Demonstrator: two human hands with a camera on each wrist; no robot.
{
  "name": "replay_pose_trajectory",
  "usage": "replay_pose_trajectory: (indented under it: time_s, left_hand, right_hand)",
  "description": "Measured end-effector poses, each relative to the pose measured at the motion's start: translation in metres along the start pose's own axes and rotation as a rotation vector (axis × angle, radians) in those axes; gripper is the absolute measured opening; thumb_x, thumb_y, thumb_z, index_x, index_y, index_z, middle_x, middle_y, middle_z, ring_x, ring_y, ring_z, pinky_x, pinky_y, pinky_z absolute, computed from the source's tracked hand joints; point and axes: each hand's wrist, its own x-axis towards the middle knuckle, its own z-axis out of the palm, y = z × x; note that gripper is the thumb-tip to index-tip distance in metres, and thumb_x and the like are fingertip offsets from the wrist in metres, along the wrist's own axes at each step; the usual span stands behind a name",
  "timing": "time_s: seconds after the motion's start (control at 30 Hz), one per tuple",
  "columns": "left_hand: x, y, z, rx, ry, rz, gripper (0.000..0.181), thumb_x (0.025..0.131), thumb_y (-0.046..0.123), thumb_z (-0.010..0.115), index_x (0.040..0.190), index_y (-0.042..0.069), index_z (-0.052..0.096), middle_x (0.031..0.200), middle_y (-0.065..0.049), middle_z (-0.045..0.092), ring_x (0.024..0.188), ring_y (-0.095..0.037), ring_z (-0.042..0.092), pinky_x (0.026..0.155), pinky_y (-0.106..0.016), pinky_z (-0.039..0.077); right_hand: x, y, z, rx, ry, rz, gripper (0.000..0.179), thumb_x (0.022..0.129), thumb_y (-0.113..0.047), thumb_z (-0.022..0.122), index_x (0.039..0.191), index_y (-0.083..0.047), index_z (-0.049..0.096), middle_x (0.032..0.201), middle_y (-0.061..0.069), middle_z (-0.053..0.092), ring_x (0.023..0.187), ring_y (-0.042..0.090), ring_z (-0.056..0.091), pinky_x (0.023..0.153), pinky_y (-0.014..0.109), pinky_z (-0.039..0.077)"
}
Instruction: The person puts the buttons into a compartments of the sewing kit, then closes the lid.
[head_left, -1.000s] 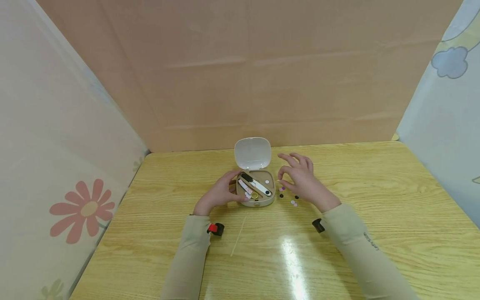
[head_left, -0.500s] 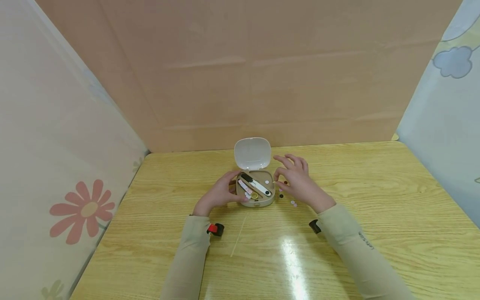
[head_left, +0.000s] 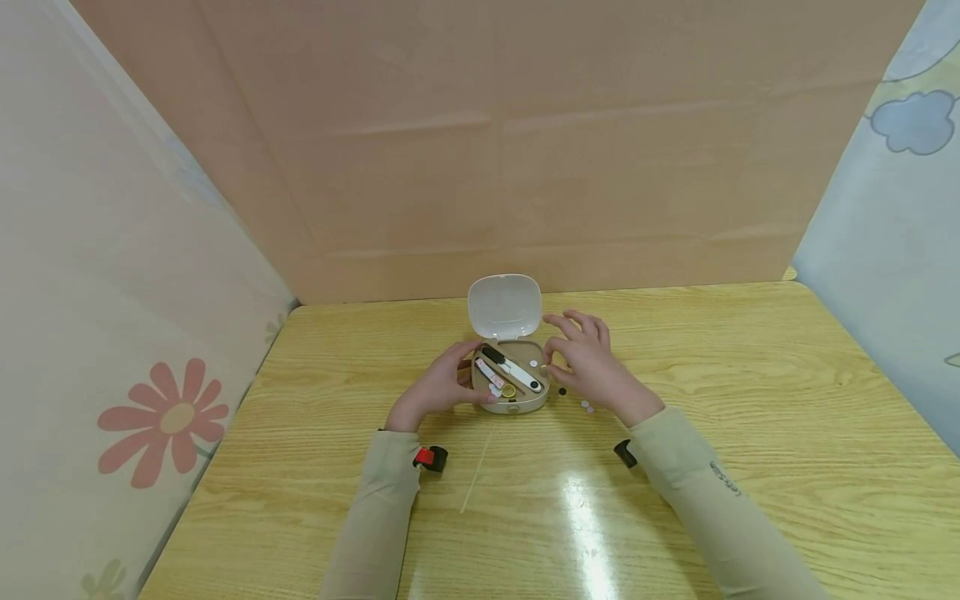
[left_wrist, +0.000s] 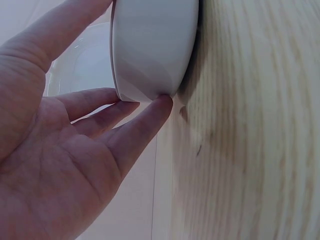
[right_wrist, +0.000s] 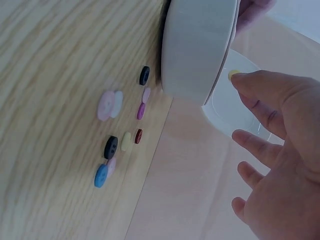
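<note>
Item: cream rounded plastic box [head_left: 517, 407], on the pale wood-grain table [head_left: 300, 400], its white translucent lid [head_left: 505, 307] raised at the back, leaving the compartments exposed.
Item: my left hand [head_left: 438, 386], thumb at the box's front corner, fingertips against its far side; moderately spread, gripping, presumably to steady it.
Item: my right hand [head_left: 596, 371], thumb and forefinger nearly closed, pinching a small round yellow button [right_wrist: 232, 74] above the right rim; remaining fingers held away, probably for clearance.
Item: assorted coloured round buttons [right_wrist: 144, 75], loose on the table beside the box.
</note>
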Motion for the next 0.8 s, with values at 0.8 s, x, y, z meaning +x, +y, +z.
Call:
replay_pose_trajectory:
  time_s: [0.8]
  left_hand:
    - [-0.0007,-0.0005,-0.0006,0.009,0.009,-0.008,0.091,0.071,0.015,0.086,0.147,0.011,0.036,0.144,-0.004,0.037,0.130,-0.028,0.040,0.100,-0.033,0.044]
  right_hand:
    - [-0.0009,-0.0004,0.0058,-0.014,-0.015,0.004,0.008,0.084,-0.010,0.073,0.084,-0.017,0.068,0.140,0.017,0.045,0.133,0.042,0.024,0.107,0.058,0.010]
